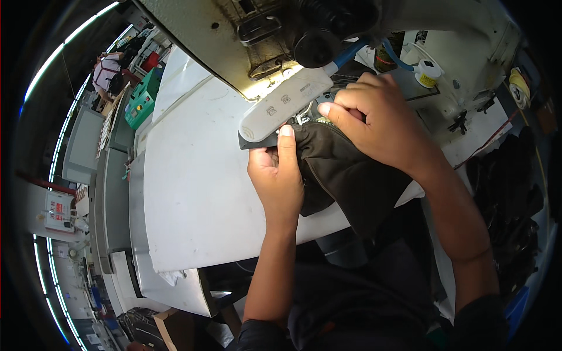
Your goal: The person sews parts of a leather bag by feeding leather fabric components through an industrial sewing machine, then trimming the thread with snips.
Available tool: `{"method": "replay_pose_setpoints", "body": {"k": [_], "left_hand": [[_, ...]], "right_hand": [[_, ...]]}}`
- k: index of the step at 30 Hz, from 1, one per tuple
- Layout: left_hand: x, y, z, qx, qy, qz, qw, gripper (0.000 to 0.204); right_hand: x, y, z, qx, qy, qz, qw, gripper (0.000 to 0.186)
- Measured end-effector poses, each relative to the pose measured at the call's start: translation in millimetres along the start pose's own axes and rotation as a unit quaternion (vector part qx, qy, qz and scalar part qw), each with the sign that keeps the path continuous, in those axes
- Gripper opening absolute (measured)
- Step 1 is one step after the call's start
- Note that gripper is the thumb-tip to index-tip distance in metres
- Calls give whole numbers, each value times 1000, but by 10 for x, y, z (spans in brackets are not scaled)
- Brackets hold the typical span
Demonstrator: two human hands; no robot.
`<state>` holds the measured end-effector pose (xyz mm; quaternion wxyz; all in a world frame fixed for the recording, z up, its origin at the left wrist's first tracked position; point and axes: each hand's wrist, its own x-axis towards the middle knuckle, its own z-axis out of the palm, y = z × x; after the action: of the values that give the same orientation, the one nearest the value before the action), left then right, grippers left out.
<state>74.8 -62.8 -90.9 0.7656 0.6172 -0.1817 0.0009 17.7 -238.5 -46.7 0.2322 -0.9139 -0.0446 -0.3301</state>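
Observation:
My left hand [275,172] pinches the dark brown fabric piece [357,193] at its upper left edge, thumb on top, just below a pale oblong attachment [284,102] on the sewing machine head [234,35]. My right hand [372,120] is curled closed over the fabric's upper part, right of the metal foot [304,117], with the fingertips partly hidden. A zipper [325,126] runs along the fabric between my hands. Light from the machine falls behind the attachment, and the needle itself is hard to make out.
The white worktable [187,187] bends across the middle. A small white bottle [429,73] and blue hose [348,52] sit by the machine. Dark cloth [506,199] hangs at the right. A co-worker [106,76] works at upper left near a green case [143,99].

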Motion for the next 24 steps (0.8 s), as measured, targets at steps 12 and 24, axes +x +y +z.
{"method": "replay_pose_setpoints", "body": {"k": [12,24], "left_hand": [[46,34,-35,6,-21,-20,1000,21],[-2,56,69,32,20,23,999,26]], "right_hand": [[-89,55,129,80,22,11,996,30],[91,190,80,88,-22,14,996,34]]}}
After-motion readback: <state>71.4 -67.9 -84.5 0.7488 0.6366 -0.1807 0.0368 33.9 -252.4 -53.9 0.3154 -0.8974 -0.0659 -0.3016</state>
